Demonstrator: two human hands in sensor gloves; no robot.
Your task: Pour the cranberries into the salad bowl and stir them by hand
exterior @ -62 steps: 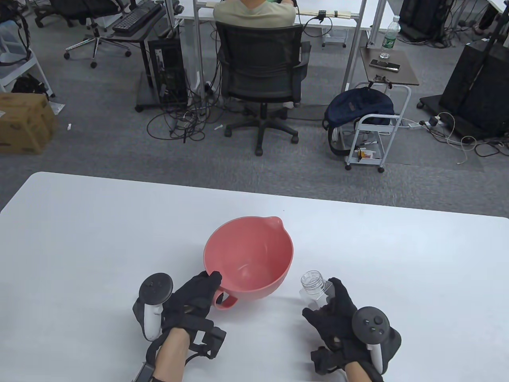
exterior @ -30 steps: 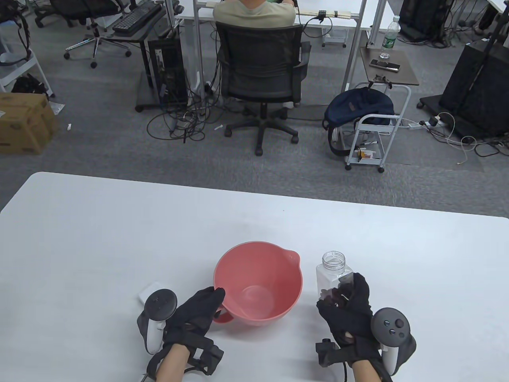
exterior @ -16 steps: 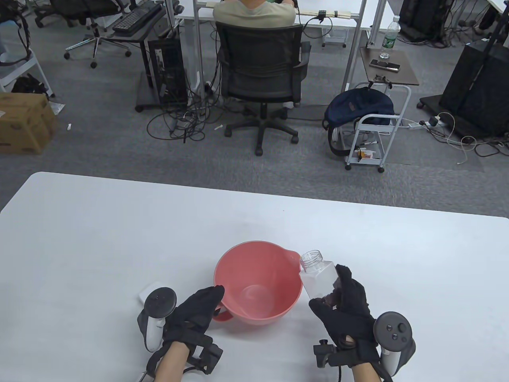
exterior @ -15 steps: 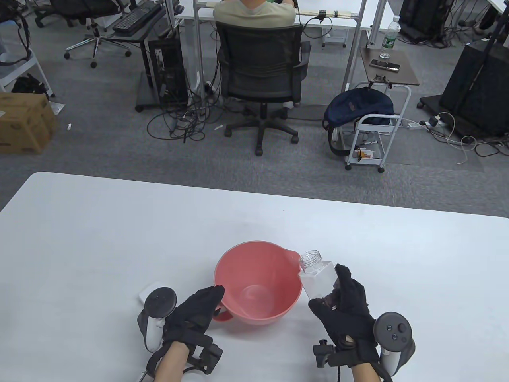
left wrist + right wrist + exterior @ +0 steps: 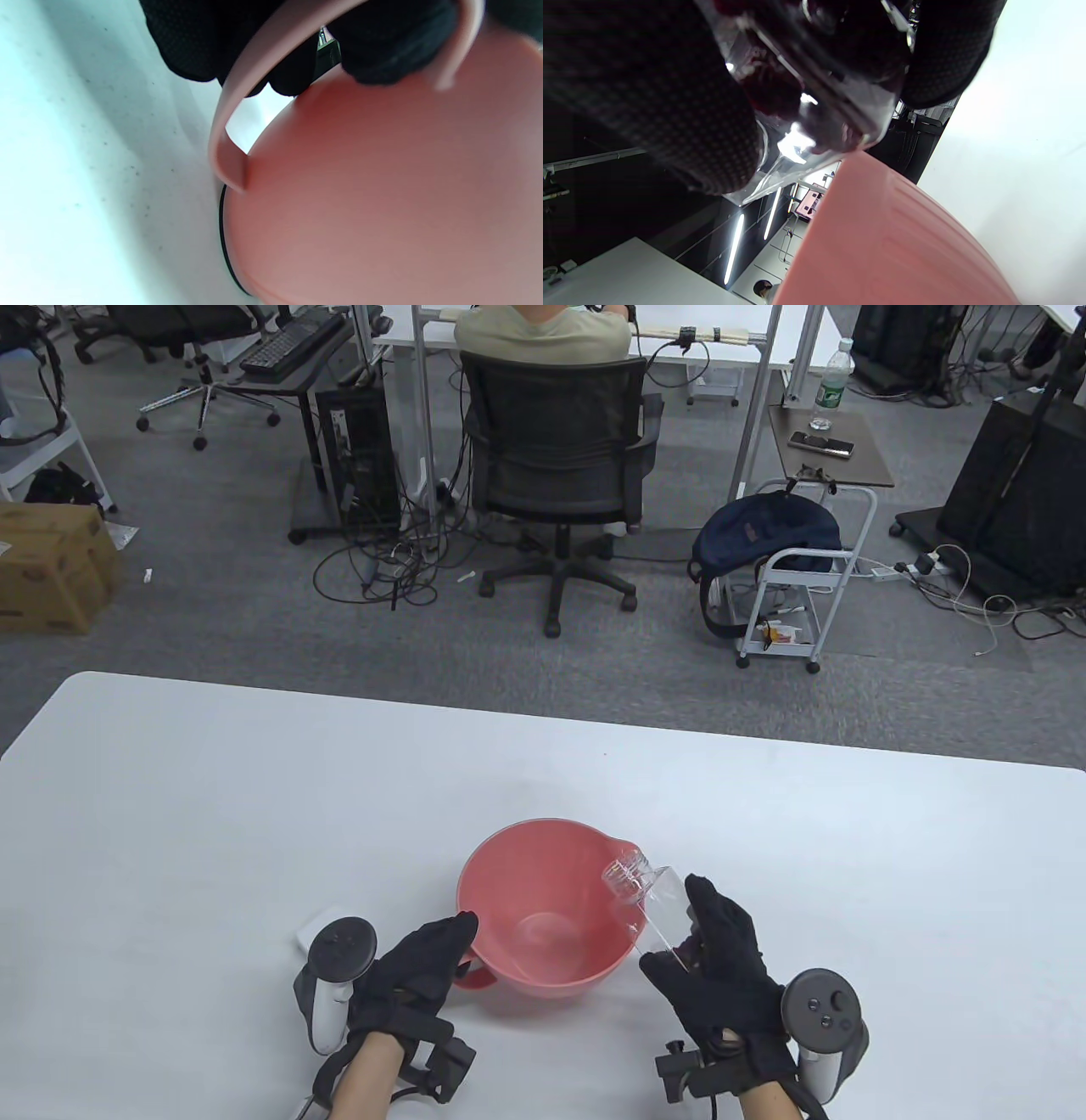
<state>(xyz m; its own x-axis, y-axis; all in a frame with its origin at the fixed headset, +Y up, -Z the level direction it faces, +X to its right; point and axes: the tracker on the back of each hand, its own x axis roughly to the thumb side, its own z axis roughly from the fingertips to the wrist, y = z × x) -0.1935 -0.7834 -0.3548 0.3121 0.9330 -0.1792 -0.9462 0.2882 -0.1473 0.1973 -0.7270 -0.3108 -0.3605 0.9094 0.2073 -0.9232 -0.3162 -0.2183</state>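
A pink salad bowl [image 5: 509,882] with a spout and a handle [image 5: 473,976] stands on the white table [image 5: 212,814]. My left hand [image 5: 420,967] holds that handle; in the left wrist view my fingers [image 5: 382,46] curl round the handle [image 5: 237,106] against the bowl wall [image 5: 382,203]. My right hand [image 5: 717,963] grips a clear square bottle [image 5: 649,903], tilted with its open mouth over the bowl's right rim. Dark red cranberries [image 5: 768,91] show inside the bottle [image 5: 814,110] near my palm, above the bowl's outer wall [image 5: 891,245]. No cranberries are visible in the bowl.
A small white flat thing [image 5: 318,923] lies on the table left of my left hand. Beyond the table's far edge are an office chair [image 5: 556,458] with a seated person, a wheeled cart [image 5: 793,585] and cables on the floor.
My right hand lifted the bottle, brought it left to the bowl and tipped its mouth over the rim. The bowl earlier shifted slightly right and nearer; the left hand keeps holding the handle.
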